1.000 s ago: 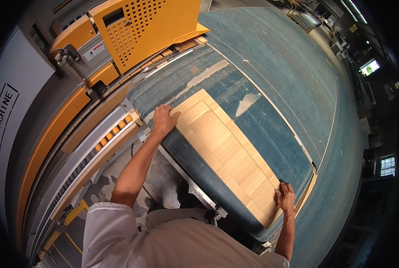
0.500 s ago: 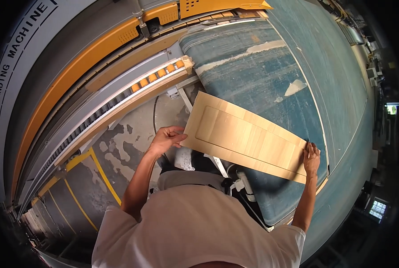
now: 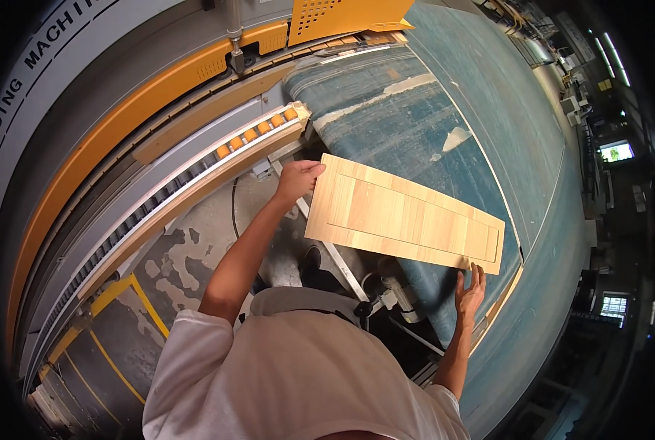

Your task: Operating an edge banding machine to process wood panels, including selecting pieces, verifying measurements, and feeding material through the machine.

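A pale wooden cabinet door panel with a grooved inner rectangle is held up in front of me, slanting down to the right. Its left end is in the grip of my left hand, closed near the upper left corner, with the fingers partly hidden behind the wood. My right hand is by the lower edge near the right end. Its fingers are stretched out, with the tips at that edge. Beyond and below the panel lies a worn blue-green conveyor belt.
To the left runs a roller track with orange rollers at its end, beside a grey machine with an orange guard. A larger blue-green surface extends on the right. Yellow lines mark the floor at lower left.
My left hand has moved up to the panel's upper left corner. My right hand has slid from the right end to the lower edge, its fingers straightened. The panel is turned slightly.
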A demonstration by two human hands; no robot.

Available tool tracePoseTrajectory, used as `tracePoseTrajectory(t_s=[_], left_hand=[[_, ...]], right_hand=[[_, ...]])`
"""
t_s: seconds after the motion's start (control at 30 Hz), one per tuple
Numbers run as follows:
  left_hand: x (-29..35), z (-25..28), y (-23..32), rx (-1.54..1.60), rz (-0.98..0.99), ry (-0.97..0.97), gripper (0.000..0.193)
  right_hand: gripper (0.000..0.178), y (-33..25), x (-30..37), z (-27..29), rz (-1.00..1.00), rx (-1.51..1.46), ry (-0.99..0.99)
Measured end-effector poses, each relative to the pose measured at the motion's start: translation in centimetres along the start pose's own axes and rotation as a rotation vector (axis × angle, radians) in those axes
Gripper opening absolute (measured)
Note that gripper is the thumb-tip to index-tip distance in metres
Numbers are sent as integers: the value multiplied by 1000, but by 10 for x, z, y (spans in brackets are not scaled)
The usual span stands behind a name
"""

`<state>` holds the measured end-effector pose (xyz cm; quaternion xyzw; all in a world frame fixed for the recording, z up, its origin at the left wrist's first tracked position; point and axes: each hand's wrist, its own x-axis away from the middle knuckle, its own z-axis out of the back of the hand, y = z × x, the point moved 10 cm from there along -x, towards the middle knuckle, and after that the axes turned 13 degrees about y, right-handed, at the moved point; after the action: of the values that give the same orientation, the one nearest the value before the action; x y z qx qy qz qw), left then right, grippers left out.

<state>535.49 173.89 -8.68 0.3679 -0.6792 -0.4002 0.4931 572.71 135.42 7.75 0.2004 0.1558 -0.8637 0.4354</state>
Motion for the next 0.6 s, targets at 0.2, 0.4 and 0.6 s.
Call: tracePoseTrajectory(t_s=[0.2, 0.4, 0.6], left_hand=[[-35, -10, -18, 320, 231, 109, 44], [-13, -37, -28, 728, 323, -163, 57], [-8, -57, -25, 874, 207, -255, 41]], right_hand=[[39, -10, 65, 26, -142, -52, 66], [33, -25, 106, 29, -169, -134, 94], [29, -39, 123, 29, -172, -179, 100]])
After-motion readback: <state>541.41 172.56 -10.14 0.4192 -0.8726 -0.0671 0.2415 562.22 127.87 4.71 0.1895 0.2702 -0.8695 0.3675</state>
